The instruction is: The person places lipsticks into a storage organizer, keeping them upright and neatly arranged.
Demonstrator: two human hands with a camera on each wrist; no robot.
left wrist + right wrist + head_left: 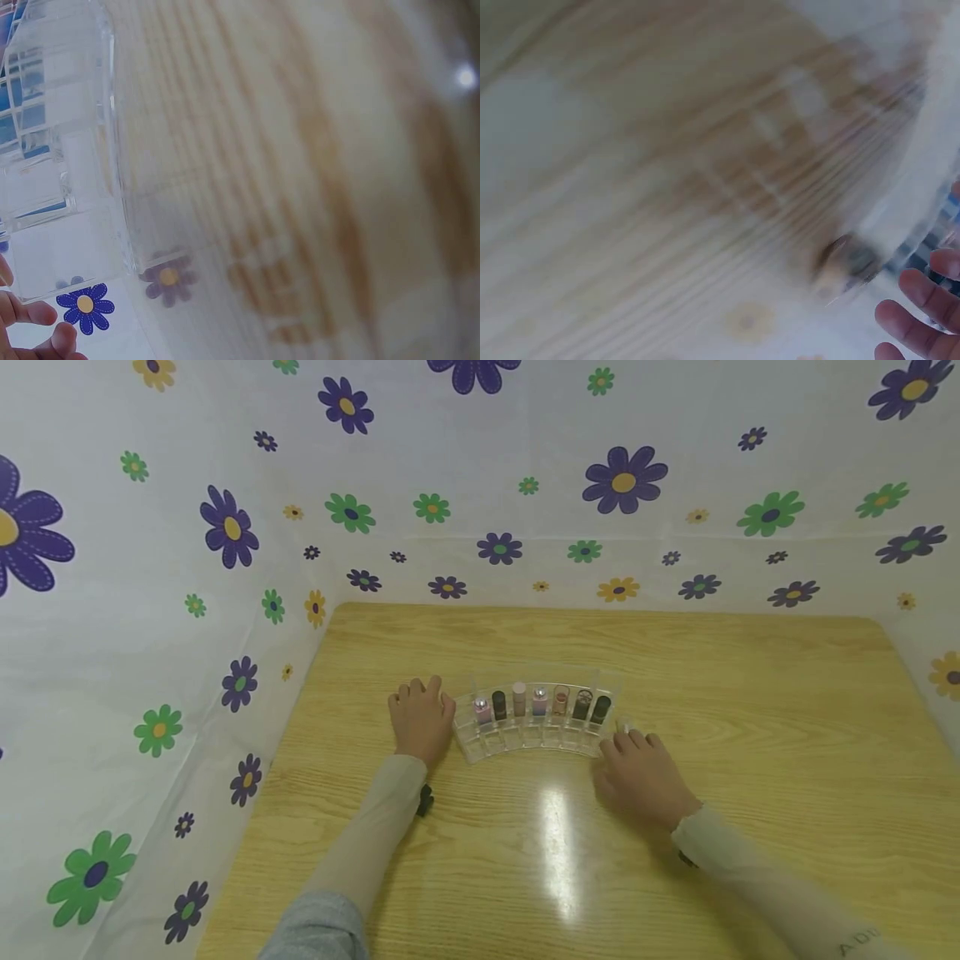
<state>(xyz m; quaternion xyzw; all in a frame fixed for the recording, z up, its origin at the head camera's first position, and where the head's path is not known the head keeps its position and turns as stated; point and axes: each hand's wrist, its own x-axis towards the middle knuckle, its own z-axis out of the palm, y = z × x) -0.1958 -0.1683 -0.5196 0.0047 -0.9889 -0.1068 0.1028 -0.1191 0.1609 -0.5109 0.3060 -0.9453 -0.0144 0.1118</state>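
Note:
A clear, curved tiered organizer (536, 739) stands on the table. Its back row holds several small cosmetic tubes and bottles, including a pink bottle (539, 702) with a silver cap and a dark tube (602, 710). At the organizer's left end is my left hand (422, 718), fingers loosely bent; whether it touches the clear side I cannot tell. My right hand (647, 777) is beside the right end, its fingers (930, 300) spread and relaxed in the right wrist view. Just beyond them is a small blurred item (851, 259), apart from the fingertips; its kind is unclear.
The wood-grain table (787, 710) extends on both sides and in front, with a bright light reflection before the organizer. A white flower-print cloth (525, 460) surrounds the table at the back and sides.

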